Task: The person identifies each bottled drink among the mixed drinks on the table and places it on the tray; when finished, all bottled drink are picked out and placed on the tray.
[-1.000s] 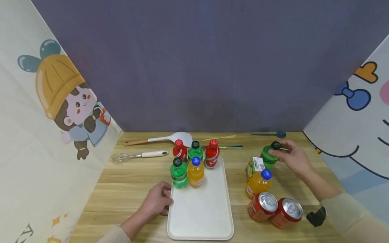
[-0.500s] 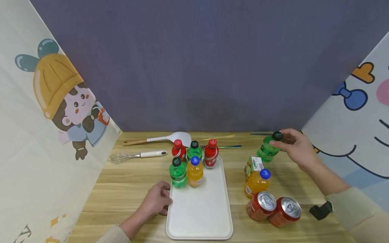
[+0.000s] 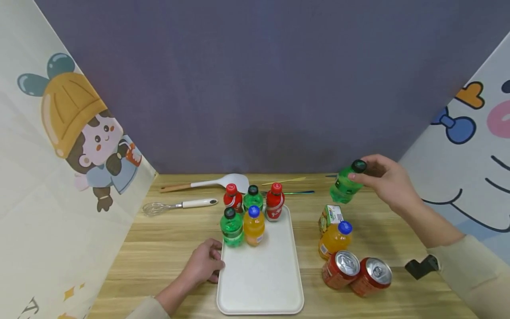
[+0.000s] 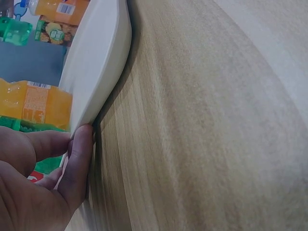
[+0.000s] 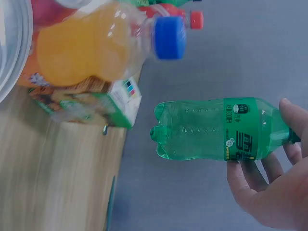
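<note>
My right hand (image 3: 388, 181) holds a green soda bottle (image 3: 345, 186) by its upper part, with the thumb on one side and fingers on the other. The bottle is tilted and off the table; the right wrist view shows its whole base free. At the white tray (image 3: 260, 283), my left hand (image 3: 205, 262) pinches the left rim between thumb and finger, as the left wrist view shows. Standing at the tray's far end are a green bottle (image 3: 232, 230), an orange juice bottle (image 3: 253, 228), two red bottles (image 3: 275, 204) and another green bottle (image 3: 253, 199), partly hidden.
Right of the tray stand a small carton (image 3: 330, 218), an orange juice bottle (image 3: 335, 241) and two red cans (image 3: 370, 279). A whisk (image 3: 179, 205), a white spatula (image 3: 223, 180), a yellow utensil (image 3: 283, 181) and a fork (image 3: 299, 192) lie toward the dark back wall.
My right hand has lifted the green soda bottle off the table and brought it up and slightly left, tilting it. The left hand stays at the tray's rim.
</note>
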Tool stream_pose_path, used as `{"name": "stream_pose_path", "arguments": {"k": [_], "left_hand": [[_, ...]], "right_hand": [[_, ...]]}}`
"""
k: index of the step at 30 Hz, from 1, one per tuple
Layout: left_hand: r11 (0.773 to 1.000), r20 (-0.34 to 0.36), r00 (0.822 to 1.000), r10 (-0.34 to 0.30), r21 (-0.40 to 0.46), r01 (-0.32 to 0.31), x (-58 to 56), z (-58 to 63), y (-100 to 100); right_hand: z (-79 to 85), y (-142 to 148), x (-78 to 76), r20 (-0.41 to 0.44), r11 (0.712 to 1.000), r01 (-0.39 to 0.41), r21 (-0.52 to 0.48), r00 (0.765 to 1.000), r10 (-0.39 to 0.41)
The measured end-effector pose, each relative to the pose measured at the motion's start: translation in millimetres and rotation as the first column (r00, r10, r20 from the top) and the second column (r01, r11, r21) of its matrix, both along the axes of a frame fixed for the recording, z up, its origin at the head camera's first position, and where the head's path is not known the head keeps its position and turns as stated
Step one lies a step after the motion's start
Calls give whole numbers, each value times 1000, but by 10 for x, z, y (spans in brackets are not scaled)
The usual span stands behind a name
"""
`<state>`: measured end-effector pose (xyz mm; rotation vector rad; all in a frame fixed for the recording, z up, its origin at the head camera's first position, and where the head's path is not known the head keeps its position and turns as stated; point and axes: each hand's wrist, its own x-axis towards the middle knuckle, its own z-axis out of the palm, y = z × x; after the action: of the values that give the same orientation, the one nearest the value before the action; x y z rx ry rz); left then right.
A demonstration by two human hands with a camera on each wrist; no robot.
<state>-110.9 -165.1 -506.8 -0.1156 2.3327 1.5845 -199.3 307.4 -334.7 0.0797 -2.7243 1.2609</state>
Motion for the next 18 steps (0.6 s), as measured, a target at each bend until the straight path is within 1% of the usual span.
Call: {"name": "stream_pose_path", "arguments": {"k": [3,8,13,18], "left_hand": [[1000,-2,1000,-4,1,4,3,5,2],[1000,-1,1000,-2,3,2,2,-5,2],[1000,-2,1000,-2,4,2,1,-13,-1],[1000,3,1000,-1,-1,1,-6,-16,3]], "right_hand": [[73,-109,20,-6,1000,-12,13,1000,12],[155,-308,26,4,998,-59,-28,998,59],[175,-508,10,24,988,-115,-100,993,118],[172,-703,21,38,978,-180,-103,982,185]]}}
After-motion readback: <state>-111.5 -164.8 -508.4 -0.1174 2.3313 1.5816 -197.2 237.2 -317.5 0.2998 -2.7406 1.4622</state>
